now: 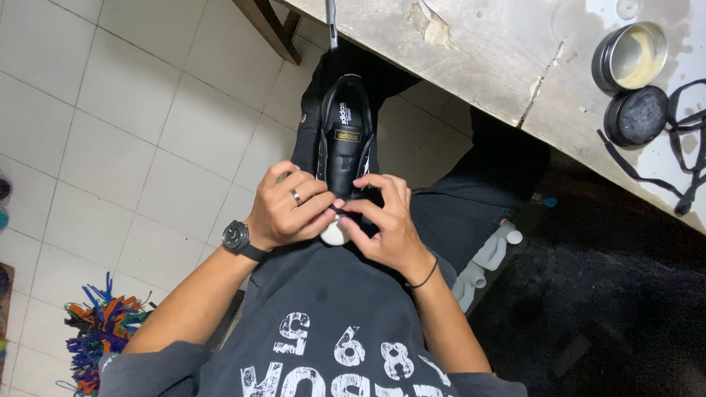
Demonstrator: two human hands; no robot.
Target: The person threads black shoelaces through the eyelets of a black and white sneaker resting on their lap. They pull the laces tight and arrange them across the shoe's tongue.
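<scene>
White floor tiles [147, 110] fill the left of the view, and a worn, chipped table [500, 51] runs across the top right. On the person's lap, resting along a black trouser leg, lies a black shoe [344, 129] with a white toe cap, heel pointing away. Both hands meet at its near end: the left hand [283, 209] (ring and black wristwatch) and the right hand [386, 220] are curled, fingertips pinched together on something thin and dark at the front of the shoe; what exactly it is, I cannot tell. On the table sit an open tin [631, 55], its black lid [636, 115] and loose black laces [680, 158]. A colourful tasselled bundle [99, 331] lies on the floor.
</scene>
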